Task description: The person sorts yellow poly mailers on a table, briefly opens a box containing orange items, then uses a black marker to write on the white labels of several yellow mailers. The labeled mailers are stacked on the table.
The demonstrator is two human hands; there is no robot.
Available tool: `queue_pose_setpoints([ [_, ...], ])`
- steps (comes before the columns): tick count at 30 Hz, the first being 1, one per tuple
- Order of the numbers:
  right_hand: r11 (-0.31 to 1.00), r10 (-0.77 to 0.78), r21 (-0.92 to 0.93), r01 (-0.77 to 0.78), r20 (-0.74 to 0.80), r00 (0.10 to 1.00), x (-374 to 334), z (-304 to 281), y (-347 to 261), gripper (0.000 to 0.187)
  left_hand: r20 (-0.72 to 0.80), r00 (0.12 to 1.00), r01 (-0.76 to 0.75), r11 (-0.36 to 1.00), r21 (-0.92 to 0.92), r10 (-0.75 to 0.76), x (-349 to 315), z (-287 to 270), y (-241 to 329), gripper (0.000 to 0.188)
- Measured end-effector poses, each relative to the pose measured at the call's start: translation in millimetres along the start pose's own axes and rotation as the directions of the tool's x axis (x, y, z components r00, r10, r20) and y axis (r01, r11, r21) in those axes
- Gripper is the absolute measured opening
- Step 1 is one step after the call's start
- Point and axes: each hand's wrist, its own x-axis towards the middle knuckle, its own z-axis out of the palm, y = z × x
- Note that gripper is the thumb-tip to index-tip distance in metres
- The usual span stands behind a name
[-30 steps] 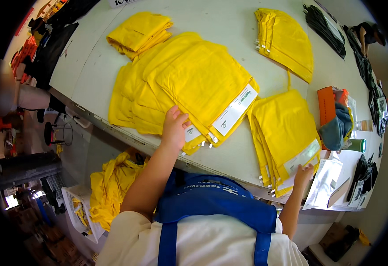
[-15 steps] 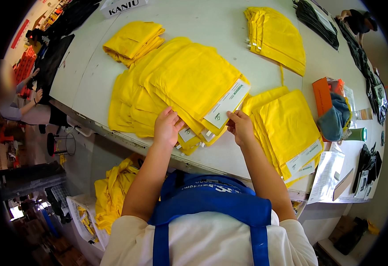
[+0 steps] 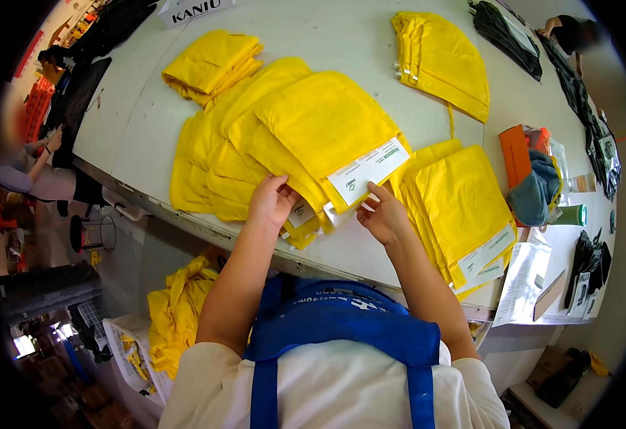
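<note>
Yellow fabric stacks (image 3: 327, 114) on a worktable (image 3: 313, 36) show a workshop.

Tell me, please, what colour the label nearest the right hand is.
The label is mostly white with green print, seen in the head view.

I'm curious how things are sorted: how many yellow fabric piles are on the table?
4: a folded pile at upper left, a wide fanned pile near the centre, a smaller labelled pile to its right, and a curved pile at upper right. More could be hidden underneath.
</note>
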Motion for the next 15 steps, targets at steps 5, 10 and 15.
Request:
queue_pose_setpoints([
  [5,0.895,-0.312,-0.293,0.337,0.131,0.941,-15.3,19.4,-10.4,0.015,0.038,0.999,-0.019,1.0,0.004,0.018,-1.7,-6.6,13.9,0.033],
  [10,0.724,-0.546,-0.408,0.556,0.154,0.823,-46.0,20.7,-39.4,0.012,0.148,0.988,-0.052,0.994,0.098,0.037,-14.4,19.8,13.4,0.043],
  [15,0.616,-0.635,-0.469,0.633,0.181,0.751,-98.2,-27.5,-74.1,0.011,0.357,0.924,-0.224,0.949,0.224,0.134,-26.6,63.9,-25.2,0.06],
])
